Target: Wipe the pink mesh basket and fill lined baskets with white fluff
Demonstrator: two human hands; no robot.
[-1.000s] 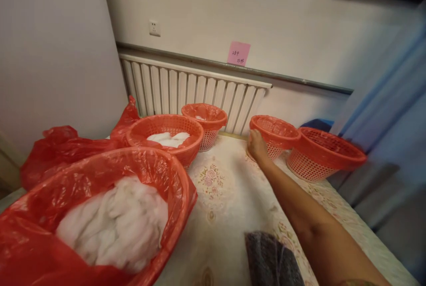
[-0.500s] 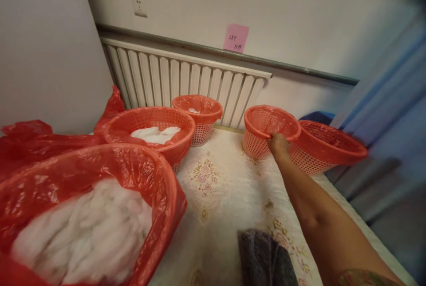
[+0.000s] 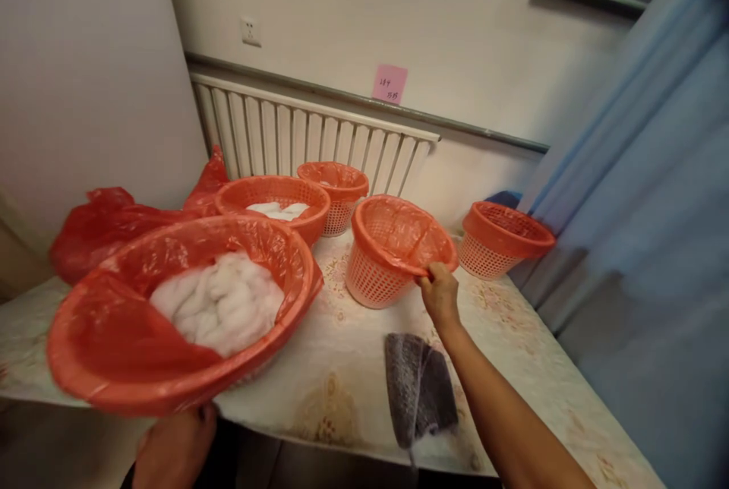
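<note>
My right hand (image 3: 441, 295) is closed on the near rim of an orange plastic basket (image 3: 379, 276), which is lined with a red plastic bag and leans a little towards me. No contents show in this basket. My left hand (image 3: 176, 447) is low at the table's front edge, just below a large red-lined basket (image 3: 296, 238) of white fluffy fibre (image 3: 222, 303). Its fingers look curled, and whatever they may hold is hidden. A folded dark grey cloth (image 3: 421, 390) lies on the table close to my right forearm.
Two more lined baskets, a wide one (image 3: 319, 219) with white material and a small one (image 3: 336, 178), stand back left. Another basket (image 3: 493, 253) is at the right by a blue curtain (image 3: 638, 231). A radiator (image 3: 296, 132) lines the wall behind the flowered tablecloth (image 3: 273, 413).
My right hand has pulled its basket nearer and to the left, away from the right-hand basket. My left hand has come into view at the bottom. The view has shifted back.
</note>
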